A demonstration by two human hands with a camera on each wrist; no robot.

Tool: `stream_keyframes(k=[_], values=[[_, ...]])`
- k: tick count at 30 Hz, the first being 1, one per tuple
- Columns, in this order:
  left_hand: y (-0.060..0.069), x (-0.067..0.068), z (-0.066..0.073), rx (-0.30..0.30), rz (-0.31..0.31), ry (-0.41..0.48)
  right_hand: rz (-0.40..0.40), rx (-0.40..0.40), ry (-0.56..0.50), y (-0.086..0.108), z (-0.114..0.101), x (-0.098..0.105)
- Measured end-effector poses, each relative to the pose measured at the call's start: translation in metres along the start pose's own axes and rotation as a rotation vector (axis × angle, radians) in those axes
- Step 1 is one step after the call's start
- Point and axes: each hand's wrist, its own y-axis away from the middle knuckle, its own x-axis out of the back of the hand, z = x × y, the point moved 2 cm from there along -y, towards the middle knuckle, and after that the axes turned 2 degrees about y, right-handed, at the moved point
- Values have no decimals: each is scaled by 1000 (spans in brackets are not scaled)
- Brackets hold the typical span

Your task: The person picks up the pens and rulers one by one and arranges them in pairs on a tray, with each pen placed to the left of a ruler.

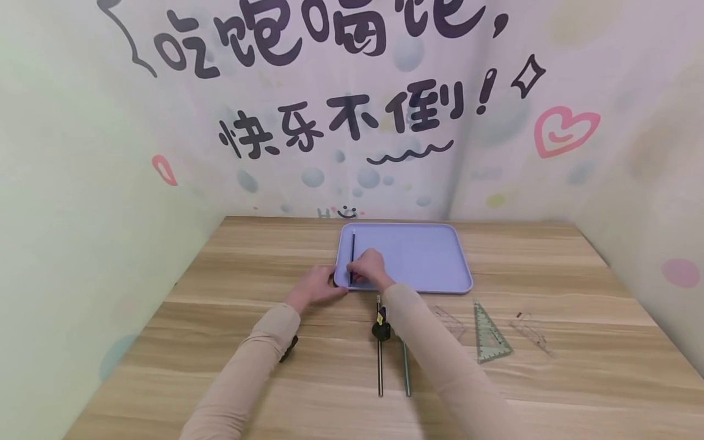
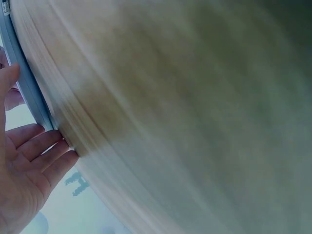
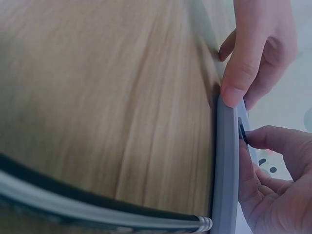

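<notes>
Fingers [image 3: 265, 137] Pinching the Dark Pencil [image 1: 353, 247]

Nearest us, two loose pencils [image 1: 380, 373] lie on the tabletop [image 1: 324, 391]. Caution: if our left hand [image 1: 316, 285] pushes unevenly, the tray [image 1: 412, 256] could slide; a careless release could roll the dark pencil askew. That hand's fingers are extended and slightly spread, its thumb touching the tray's near-left corner. Our right hand [image 1: 368, 267] holds the pencil's near end in a narrow pinch. Beyond, it runs inside the tray's left side.
</notes>
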Motion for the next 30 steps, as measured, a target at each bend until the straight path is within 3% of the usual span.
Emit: stream_keyframes(k=[30], values=[[0,-1,-1,-4,0,-13,29,61,64,8,-5,-1]])
